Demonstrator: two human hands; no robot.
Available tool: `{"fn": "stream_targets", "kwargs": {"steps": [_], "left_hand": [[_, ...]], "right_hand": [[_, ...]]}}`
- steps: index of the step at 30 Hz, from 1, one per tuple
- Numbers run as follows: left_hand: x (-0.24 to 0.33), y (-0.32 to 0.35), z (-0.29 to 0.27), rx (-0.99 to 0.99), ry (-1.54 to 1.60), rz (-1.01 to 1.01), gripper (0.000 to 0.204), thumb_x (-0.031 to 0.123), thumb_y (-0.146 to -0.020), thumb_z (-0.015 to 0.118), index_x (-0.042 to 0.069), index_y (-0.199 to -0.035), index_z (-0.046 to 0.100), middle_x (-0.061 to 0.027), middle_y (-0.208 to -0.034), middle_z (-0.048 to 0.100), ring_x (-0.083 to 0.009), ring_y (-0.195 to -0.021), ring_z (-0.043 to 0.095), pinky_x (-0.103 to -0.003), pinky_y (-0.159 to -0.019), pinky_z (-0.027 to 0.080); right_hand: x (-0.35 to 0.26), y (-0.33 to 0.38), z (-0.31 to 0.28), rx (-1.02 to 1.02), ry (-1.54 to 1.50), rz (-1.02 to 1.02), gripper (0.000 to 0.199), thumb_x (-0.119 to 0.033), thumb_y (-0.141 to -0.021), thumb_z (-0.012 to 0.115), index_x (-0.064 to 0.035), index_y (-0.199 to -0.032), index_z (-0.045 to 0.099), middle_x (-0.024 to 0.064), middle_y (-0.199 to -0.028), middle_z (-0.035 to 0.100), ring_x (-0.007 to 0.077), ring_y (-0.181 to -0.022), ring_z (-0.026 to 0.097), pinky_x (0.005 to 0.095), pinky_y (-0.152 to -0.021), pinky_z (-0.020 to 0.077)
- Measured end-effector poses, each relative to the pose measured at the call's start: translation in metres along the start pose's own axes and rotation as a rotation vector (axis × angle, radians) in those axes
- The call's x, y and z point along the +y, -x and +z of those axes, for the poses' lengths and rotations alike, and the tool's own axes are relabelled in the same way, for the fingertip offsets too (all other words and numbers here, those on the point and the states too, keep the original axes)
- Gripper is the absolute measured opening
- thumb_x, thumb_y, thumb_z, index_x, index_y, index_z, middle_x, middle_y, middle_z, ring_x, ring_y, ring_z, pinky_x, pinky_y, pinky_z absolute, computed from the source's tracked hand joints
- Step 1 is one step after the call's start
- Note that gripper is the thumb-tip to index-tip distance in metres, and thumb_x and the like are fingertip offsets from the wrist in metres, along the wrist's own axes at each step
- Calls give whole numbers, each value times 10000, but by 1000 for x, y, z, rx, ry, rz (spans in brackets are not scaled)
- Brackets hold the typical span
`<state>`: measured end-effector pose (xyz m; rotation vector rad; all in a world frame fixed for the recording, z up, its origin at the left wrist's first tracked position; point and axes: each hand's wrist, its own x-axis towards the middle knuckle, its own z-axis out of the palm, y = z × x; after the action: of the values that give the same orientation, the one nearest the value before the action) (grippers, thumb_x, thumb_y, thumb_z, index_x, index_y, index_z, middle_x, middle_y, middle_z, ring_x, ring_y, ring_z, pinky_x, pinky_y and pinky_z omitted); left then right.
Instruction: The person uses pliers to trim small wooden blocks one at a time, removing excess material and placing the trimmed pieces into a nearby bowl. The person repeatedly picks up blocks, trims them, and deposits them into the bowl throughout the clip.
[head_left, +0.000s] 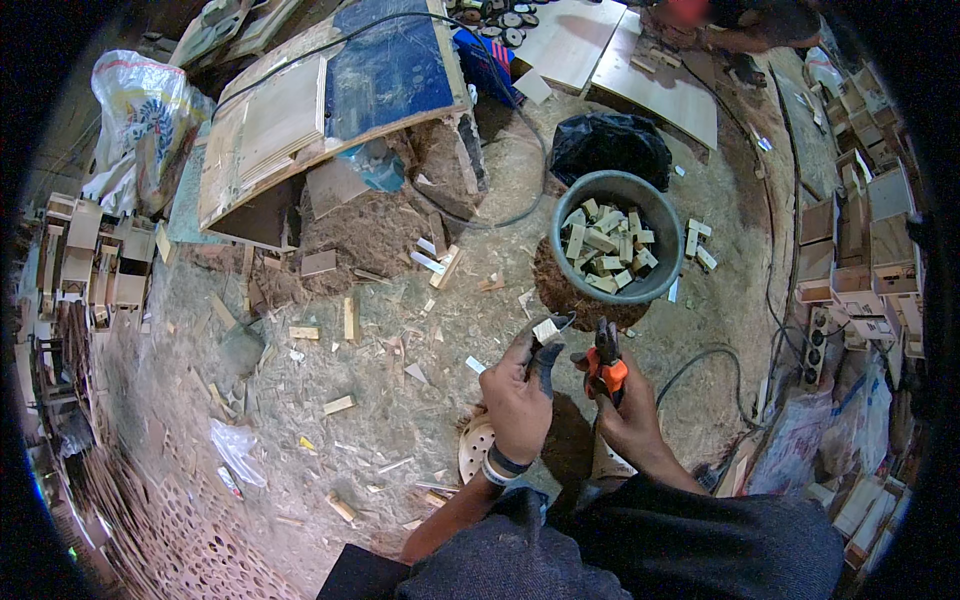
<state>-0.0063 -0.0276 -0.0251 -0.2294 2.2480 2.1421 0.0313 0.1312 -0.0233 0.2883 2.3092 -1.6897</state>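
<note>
Between the thumb and fingers of my left hand (520, 396) is a small pale wood block (546, 331), held up with one end showing. My right hand (634, 418) is wrapped round pliers (607, 364) with orange grips and dark jaws pointing away from me. The jaws are close to the block but apart from it. Beyond both hands stands a round grey tub (676, 243) holding many small wood blocks (604, 240). A few more blocks (700, 243) lie on the floor just right of the tub.
A black plastic bag (612, 148) sits behind the tub. At the far left a slanted board (390, 70) carries flat sheets. Offcuts (340, 405) and sawdust litter the floor. A cable (735, 365) curves at right, near stacked wooden boxes (865, 240). Another person's arm (750, 38) shows far right.
</note>
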Motion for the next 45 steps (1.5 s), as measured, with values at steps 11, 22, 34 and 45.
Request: {"fn": "stream_targets", "kwargs": {"steps": [11, 22, 34, 45], "left_hand": [[4, -21, -18, -147, -352, 622, 525, -125, -804, 531, -34, -1317, 603, -235, -1283, 655, -387, -1220, 630, -454, -996, 543], [6, -17, -15, -82, -285, 502, 544, -149, -807, 574, -25, -1336, 597, -218, -1224, 691, -370, -1118, 692, -410, -918, 577], [15, -10, -4, -12, -143, 274, 472, -160, -839, 594, -13, -1283, 650, -172, -1105, 742, -224, -998, 726, -334, -847, 573], [22, -5, 0, 16, -122, 223, 528, -194, -791, 510, 6, -1252, 674, -161, -987, 753, -160, -900, 721, -288, -781, 548]], "right_hand": [[-22, 0, -25, -270, -91, 46, 452, 43, -949, 613, -45, -1357, 438, 58, -1122, 574, 141, -1017, 579, 343, -927, 511], [-26, 2, -16, -262, -113, 12, 492, -19, -944, 666, -37, -1373, 426, 69, -1188, 546, 157, -1154, 519, 364, -1028, 437], [-43, 1, -10, -214, -43, 47, 497, 52, -907, 657, -53, -1326, 412, 79, -1209, 515, 162, -1178, 501, 328, -1038, 369], [-39, -1, -10, -169, 9, -57, 505, 97, -900, 637, -67, -1316, 402, 75, -1175, 490, 157, -1132, 504, 333, -990, 406]]}}
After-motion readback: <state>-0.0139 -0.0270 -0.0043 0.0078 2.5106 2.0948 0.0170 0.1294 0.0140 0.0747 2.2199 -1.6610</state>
